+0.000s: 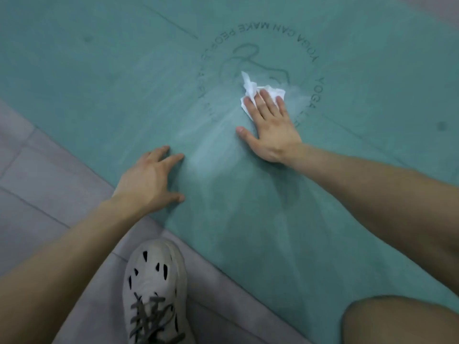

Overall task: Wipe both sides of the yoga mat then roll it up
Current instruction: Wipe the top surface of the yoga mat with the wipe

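The yoga mat (99,83) bears a ring of letters (270,28) reading "YOGA CAN MAKE PEOPLE", the rest unclear.

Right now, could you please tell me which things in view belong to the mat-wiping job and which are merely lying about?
Part of the job:
mat, spread flat
tissue, white and crumpled, on the mat's printed circle
right hand, pressing the tissue down
left hand, resting on the mat near its edge

Just there:
shoe, beside the mat
floor, tiled
knee, lower right
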A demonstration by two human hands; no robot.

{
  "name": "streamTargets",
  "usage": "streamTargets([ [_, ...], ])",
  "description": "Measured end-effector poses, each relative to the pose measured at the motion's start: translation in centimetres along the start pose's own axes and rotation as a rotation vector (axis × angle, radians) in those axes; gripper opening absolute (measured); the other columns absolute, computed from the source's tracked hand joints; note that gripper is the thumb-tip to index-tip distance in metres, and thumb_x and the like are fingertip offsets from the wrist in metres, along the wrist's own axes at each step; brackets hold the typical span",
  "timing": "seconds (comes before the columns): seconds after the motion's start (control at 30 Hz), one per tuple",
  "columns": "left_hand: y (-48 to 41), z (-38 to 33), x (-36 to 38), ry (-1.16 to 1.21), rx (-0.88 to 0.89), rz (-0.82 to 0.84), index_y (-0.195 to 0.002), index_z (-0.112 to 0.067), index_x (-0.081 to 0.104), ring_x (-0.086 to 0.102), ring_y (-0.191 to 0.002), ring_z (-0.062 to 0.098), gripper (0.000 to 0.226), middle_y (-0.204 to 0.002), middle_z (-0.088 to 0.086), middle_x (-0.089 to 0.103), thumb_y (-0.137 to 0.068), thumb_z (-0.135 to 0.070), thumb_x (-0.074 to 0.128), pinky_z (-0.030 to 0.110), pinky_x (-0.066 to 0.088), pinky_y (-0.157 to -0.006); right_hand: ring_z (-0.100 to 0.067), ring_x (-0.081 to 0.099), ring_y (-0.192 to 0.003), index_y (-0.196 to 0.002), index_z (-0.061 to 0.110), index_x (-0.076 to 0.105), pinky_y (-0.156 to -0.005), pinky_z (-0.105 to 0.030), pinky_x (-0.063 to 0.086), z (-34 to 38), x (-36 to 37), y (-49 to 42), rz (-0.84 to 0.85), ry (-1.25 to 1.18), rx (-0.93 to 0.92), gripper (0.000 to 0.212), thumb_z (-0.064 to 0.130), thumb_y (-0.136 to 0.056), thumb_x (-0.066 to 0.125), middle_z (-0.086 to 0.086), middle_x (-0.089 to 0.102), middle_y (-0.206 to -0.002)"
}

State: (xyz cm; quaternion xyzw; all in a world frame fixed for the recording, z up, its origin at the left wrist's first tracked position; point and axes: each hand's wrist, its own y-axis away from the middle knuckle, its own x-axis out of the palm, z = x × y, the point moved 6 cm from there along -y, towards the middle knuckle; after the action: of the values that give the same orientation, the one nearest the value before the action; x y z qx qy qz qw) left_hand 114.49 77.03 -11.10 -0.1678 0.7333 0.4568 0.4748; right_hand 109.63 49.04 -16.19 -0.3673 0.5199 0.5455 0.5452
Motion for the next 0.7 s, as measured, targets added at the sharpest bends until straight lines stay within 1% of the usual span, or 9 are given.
streamTargets([
  [0.03, 0.3, 0.2, 0.5, -0.016, 0.010, 0.018, -0.164, -0.037, 0.029, 0.028, -0.155, 0.030, 0.119, -0.173, 0.005, 0.020, -0.066, -0.059, 0.093, 0.049, 0.035, -0.123, -0.022, -0.003, -0.163, -0.169, 0.022, 0.013, -0.131, -0.051, 0.000, 2.0, 0.5, 1.0, -0.031, -0.002, -0.042, 0.082, 0.071, -0.103, 0.021, -0.007, 0.010, -0.176],
  [0.1, 0.4, 0.2, 1.1, -0.030, 0.028, 0.023, -0.165, -0.035, 0.026, 0.025, -0.157, 0.031, 0.127, -0.175, 0.007, 0.014, -0.062, -0.056, 0.096, 0.045, 0.030, -0.126, -0.025, 0.002, -0.163, -0.168, 0.020, 0.021, -0.131, -0.052, 0.003, 7.6, 2.0, 4.7, -0.032, -0.012, -0.263, 0.079, 0.067, -0.105, 0.027, -0.009, 0.018, -0.175],
  [0.17, 0.1, 0.0, 0.9, -0.026, 0.032, -0.002, -0.164, -0.031, 0.032, 0.028, -0.156, 0.032, 0.127, -0.174, 0.009, 0.018, -0.057, -0.053, 0.098, 0.042, 0.030, -0.126, -0.025, 0.004, -0.163, -0.167, 0.021, 0.024, -0.131, -0.050, 0.004, 13.2, 4.1, 9.7, 0.020, -0.019, -0.526, 0.075, 0.064, -0.106, 0.033, -0.008, 0.020, -0.175],
  [0.23, 0.0, -0.3, 0.8, -0.030, 0.011, -0.018, -0.163, -0.031, 0.033, 0.030, -0.155, 0.032, 0.127, -0.173, 0.008, 0.021, -0.057, -0.050, 0.099, 0.044, 0.033, -0.124, -0.023, 0.006, -0.163, -0.167, 0.022, 0.026, -0.132, -0.048, 0.006, 15.0, 5.4, 12.2, 0.054, -0.012, -0.630, 0.072, 0.061, -0.107, 0.035, -0.006, 0.021, -0.174],
  [0.3, 0.2, -0.6, 0.8, -0.073, -0.031, -0.013, -0.164, -0.034, 0.029, 0.029, -0.155, 0.031, 0.128, -0.173, 0.006, 0.020, -0.059, -0.049, 0.099, 0.048, 0.038, -0.121, -0.022, 0.010, -0.163, -0.167, 0.024, 0.026, -0.132, -0.047, 0.008, 11.6, 4.3, 9.6, -0.005, -0.045, -0.472, 0.070, 0.061, -0.108, 0.032, -0.006, 0.023, -0.174],
  [0.43, 1.6, -2.2, 1.8, -0.073, -0.070, -0.029, -0.162, -0.040, 0.029, 0.039, -0.146, 0.034, 0.114, -0.166, 0.007, 0.029, -0.070, -0.038, 0.095, 0.052, 0.046, -0.112, -0.021, -0.001, -0.163, -0.169, 0.024, 0.013, -0.132, -0.045, -0.001, -3.4, 0.3, 4.1, -0.038, -0.068, 0.146, 0.077, 0.067, -0.105, 0.019, -0.007, 0.009, -0.176],
  [0.53, 2.9, -2.7, 2.9, -0.012, -0.035, 0.042, -0.165, -0.040, 0.024, 0.030, -0.155, 0.032, 0.113, -0.173, 0.008, 0.016, -0.075, -0.039, 0.092, 0.041, 0.034, -0.122, -0.023, -0.002, -0.163, -0.169, 0.022, 0.012, -0.132, -0.048, -0.002, -6.0, 0.6, 4.7, -0.062, -0.056, 0.220, 0.082, 0.070, -0.102, 0.016, -0.008, 0.008, -0.176],
  [0.6, 3.4, -2.7, 3.5, -0.002, 0.000, 0.099, -0.167, -0.040, 0.018, 0.018, -0.160, 0.027, 0.114, -0.176, 0.007, 0.005, -0.078, -0.037, 0.090, 0.035, 0.024, -0.125, -0.026, -0.001, -0.163, -0.169, 0.020, 0.013, -0.131, -0.051, 0.000, -1.7, 1.6, 6.9, -0.077, -0.008, 0.071, 0.083, 0.069, -0.102, 0.018, -0.011, 0.012, -0.175],
  [0.7, 3.8, -2.4, 3.5, 0.000, 0.023, 0.142, -0.167, -0.041, 0.013, 0.009, -0.162, 0.022, 0.114, -0.177, 0.001, -0.003, -0.081, -0.035, 0.088, 0.034, 0.022, -0.126, -0.029, 0.003, -0.163, -0.168, 0.020, 0.019, -0.130, -0.053, 0.005, 7.5, 4.1, 12.7, -0.007, 0.053, -0.420, 0.079, 0.066, -0.104, 0.028, -0.011, 0.018, -0.175],
])
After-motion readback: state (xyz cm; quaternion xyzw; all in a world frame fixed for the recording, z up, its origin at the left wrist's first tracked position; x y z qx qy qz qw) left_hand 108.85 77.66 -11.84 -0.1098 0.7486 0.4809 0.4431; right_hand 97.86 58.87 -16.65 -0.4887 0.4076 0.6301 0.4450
